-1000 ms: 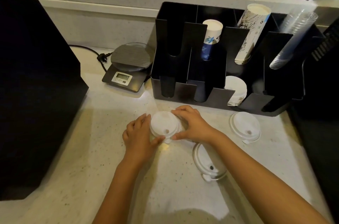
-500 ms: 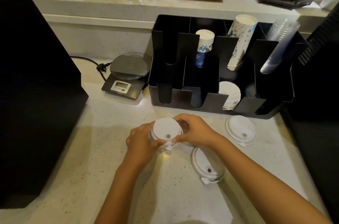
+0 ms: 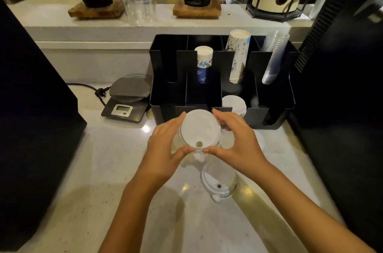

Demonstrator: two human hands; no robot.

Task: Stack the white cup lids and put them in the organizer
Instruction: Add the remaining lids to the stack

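Note:
Both hands hold a stack of white cup lids (image 3: 200, 129) above the counter, just in front of the black organizer (image 3: 167, 95). My left hand (image 3: 165, 147) grips its left side and my right hand (image 3: 238, 141) its right side, thumbs meeting at the near rim. One more white lid (image 3: 219, 182) lies on the counter below my right wrist. Another lid (image 3: 261, 143) is mostly hidden behind my right hand. A stack of white lids (image 3: 234, 103) sits in a front compartment of the organizer.
The organizer also holds paper cup stacks (image 3: 238, 56) and clear cups (image 3: 274, 56). A digital scale (image 3: 128, 97) with a cord sits left of it. Dark machines flank the counter at left (image 3: 31, 107) and right (image 3: 342, 87). A clear jar (image 3: 139, 4) stands on the shelf behind.
Both hands have lifted the lid stack off the counter and carried it up toward the organizer. The view has tilted upward, showing more of the shelf.

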